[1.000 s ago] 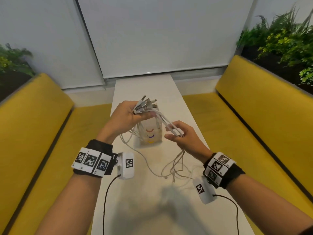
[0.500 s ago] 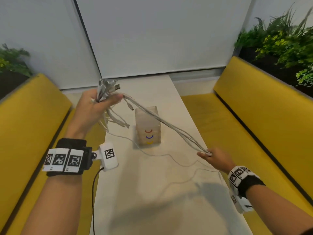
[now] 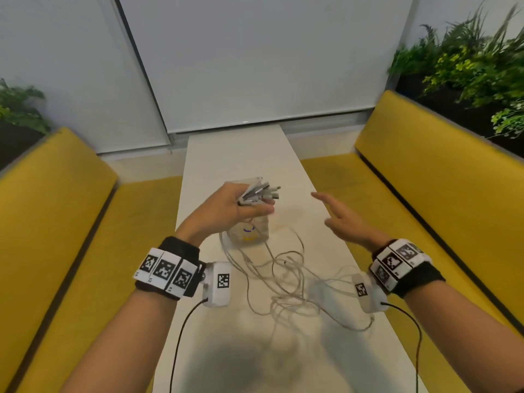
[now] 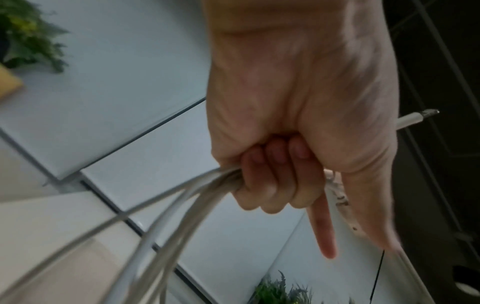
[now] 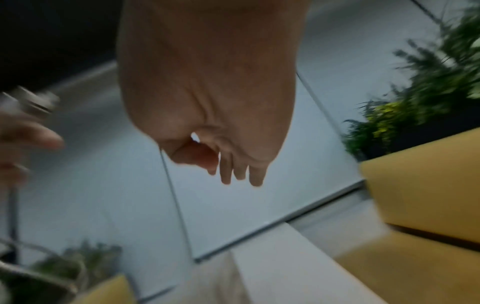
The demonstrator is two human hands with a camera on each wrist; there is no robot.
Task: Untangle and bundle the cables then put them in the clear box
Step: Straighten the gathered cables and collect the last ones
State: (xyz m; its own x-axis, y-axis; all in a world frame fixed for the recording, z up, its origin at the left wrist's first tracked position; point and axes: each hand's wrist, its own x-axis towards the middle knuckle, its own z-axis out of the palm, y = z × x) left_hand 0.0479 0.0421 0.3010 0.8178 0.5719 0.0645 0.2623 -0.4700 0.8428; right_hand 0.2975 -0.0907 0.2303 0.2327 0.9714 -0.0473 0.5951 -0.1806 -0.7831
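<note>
My left hand (image 3: 241,207) grips a bunch of white cables (image 3: 286,273) just below their plugs (image 3: 262,191), held above the clear box (image 3: 251,232) on the table. In the left wrist view the fingers (image 4: 275,181) are curled round the cables (image 4: 166,216) with one plug (image 4: 413,118) sticking out past the hand. The cables hang down past the box and lie in loose loops on the table. My right hand (image 3: 337,215) is open in the air to the right of the box, fingers straight, holding nothing; the right wrist view shows the same hand (image 5: 233,164) empty.
The narrow white table (image 3: 241,154) runs away from me between two yellow benches (image 3: 442,177) (image 3: 51,199). Plants (image 3: 467,61) stand behind the right bench, and a white wall closes the far end. Black wrist-camera leads hang near the table's front.
My left hand came back from the far left to above the box. My right hand let go of the stretched cables and rose, and they dropped into loops on the table.
</note>
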